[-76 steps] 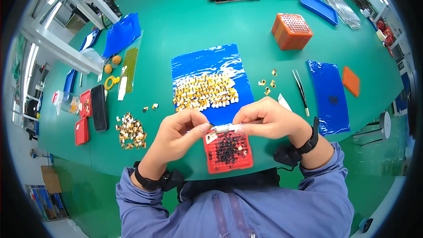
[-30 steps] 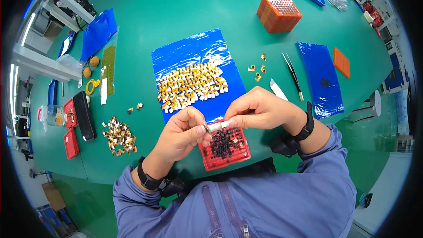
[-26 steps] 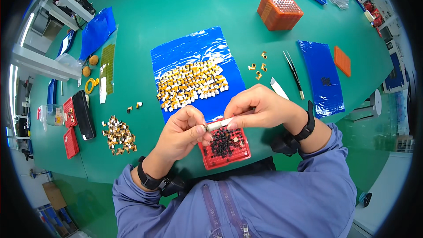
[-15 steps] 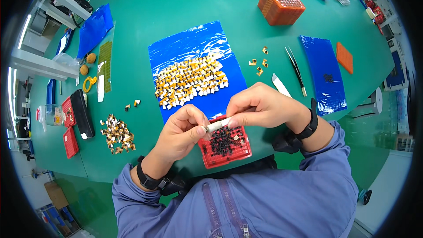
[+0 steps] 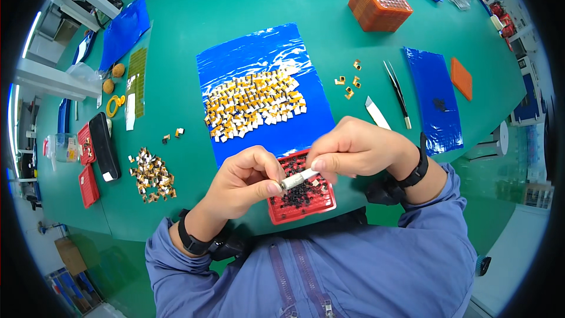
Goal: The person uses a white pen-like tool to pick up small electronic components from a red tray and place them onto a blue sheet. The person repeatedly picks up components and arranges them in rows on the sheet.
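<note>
Both hands are meeting over the near edge of the green surface, right above the red tray. I'm pinching a small white tube between them: left hand is closing thumb and fingers on its left end, right hand is gripping its right end with curled fingers. So both hands are closed on the tube, and it's lying roughly level, tilted slightly up to the right, just above the tray.

The red tray is sitting at the near edge, holding a lot of small dark parts; my hands are partly covering it.

Just beyond the tray, the blue sheet is carrying a dense patch of small yellow-and-white chips. Right of it, a few loose yellow bits, a white blade-like strip and tweezers are lying on the surface. Further right, a second blue sheet and a small orange pad. Far right, an orange perforated box.

On the left, a loose pile of small parts is lying near the edge, with a black case and red flat trays beyond it. Far left, another blue sheet and a yellow strip.

I'm wearing black wristbands on both wrists and blue sleeves.
</note>
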`<state>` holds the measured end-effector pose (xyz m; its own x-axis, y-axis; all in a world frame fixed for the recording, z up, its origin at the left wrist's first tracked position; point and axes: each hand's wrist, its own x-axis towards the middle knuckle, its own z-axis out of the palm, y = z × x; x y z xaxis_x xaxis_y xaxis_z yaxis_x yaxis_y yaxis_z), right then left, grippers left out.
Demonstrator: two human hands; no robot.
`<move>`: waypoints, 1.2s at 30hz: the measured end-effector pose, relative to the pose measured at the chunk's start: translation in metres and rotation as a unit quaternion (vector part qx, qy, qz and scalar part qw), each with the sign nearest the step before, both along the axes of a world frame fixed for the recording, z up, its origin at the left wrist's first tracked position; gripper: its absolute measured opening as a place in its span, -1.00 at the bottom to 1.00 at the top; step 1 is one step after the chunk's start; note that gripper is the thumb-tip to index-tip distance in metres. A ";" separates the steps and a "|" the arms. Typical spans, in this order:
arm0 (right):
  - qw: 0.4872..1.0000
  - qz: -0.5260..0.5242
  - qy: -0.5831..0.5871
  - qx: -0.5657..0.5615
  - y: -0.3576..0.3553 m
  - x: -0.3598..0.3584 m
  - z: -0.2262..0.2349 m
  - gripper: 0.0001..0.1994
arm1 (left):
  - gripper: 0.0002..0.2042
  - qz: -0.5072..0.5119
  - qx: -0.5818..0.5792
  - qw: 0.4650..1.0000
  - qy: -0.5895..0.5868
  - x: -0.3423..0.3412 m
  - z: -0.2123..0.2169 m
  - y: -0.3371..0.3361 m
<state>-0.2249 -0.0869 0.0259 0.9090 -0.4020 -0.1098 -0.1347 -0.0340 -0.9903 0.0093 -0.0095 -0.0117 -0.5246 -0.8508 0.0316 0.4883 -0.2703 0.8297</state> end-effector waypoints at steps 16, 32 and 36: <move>0.997 0.015 0.056 0.060 -0.003 0.000 0.011 -0.86 | -0.93 -0.012 -0.013 1.000 -0.022 0.000 0.008 0.005; 0.997 0.040 0.048 -0.037 -0.003 -0.001 0.004 -0.87 | -0.92 -0.002 -0.034 0.998 -0.056 -0.003 0.006 0.004; 0.997 0.029 0.025 -0.067 -0.010 -0.006 -0.005 -0.84 | -0.93 -0.018 -0.038 0.992 -0.119 -0.005 0.006 0.001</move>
